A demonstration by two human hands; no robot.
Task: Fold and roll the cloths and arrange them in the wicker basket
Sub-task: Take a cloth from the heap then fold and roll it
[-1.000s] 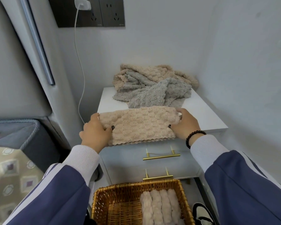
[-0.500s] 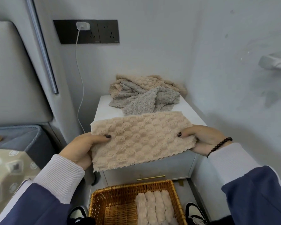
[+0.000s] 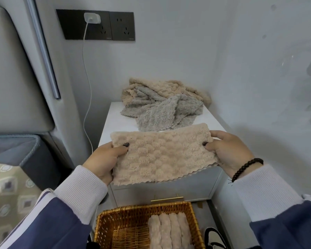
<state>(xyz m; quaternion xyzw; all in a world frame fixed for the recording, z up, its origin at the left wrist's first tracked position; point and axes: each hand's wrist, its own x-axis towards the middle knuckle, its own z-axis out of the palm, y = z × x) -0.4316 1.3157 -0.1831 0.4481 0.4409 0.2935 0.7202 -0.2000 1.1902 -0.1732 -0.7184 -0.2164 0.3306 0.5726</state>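
**Folded cloth held above the nightstand**

The left hand (image 3: 107, 159) and right hand (image 3: 228, 151) each pinch an end of a beige cloth (image 3: 162, 153), thumbs on top, stretching it flat over the front edge of a white nightstand (image 3: 115, 115). Behind it lies a pile (image 3: 162, 105) of grey and beige cloths. Below, a wicker basket (image 3: 115, 221) holds four rolls (image 3: 169, 230) side by side at its right.

sleeves (image 3: 43, 221): navy, white stripe | cuffs (image 3: 81, 191): pale ribbed | nails (image 3: 125, 145): dark polish | right wrist: black bead bracelet (image 3: 246, 168)
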